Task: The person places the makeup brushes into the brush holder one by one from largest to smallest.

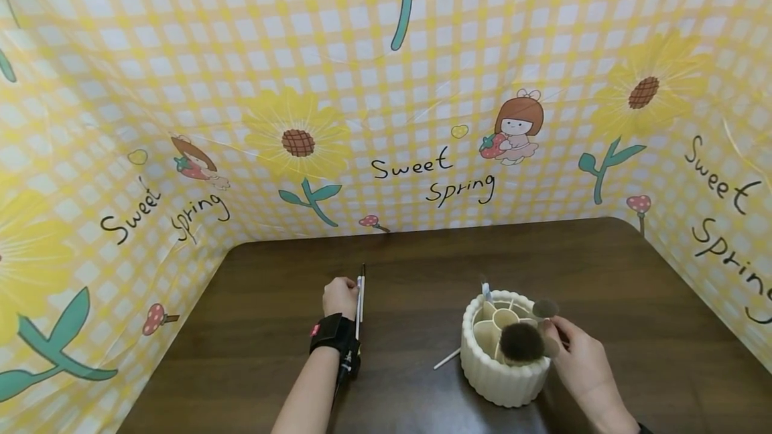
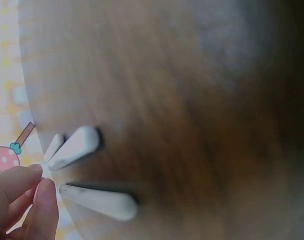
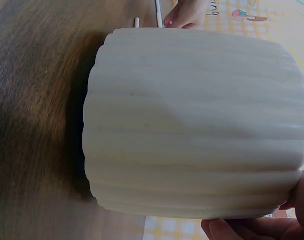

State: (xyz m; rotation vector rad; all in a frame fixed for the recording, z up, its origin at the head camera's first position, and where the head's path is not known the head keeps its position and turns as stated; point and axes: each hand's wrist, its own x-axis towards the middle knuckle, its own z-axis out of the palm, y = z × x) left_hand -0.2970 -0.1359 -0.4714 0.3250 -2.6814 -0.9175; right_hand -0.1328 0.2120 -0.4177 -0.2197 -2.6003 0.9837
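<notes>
A cream ribbed brush holder (image 1: 505, 380) with several inner compartments stands on the table; its side fills the right wrist view. My right hand (image 1: 582, 357) is at its right rim, thumb and forefinger pinching a makeup brush whose blurred grey head (image 1: 545, 309) shows above the fingertips. A large dark fluffy brush head (image 1: 522, 342) overlaps the holder's front right opening. Left of the holder, my left hand (image 1: 340, 297) pinches slim white-handled brushes (image 1: 360, 307). In the left wrist view, the white handles (image 2: 77, 147) fan out from the fingertips.
A thin white stick (image 1: 446, 358) lies against the holder's left base. A pale bluish handle end (image 1: 486, 291) rises at the holder's back left. Yellow checked cloth (image 1: 386, 86) surrounds the dark wooden table (image 1: 259, 327) at the back and sides.
</notes>
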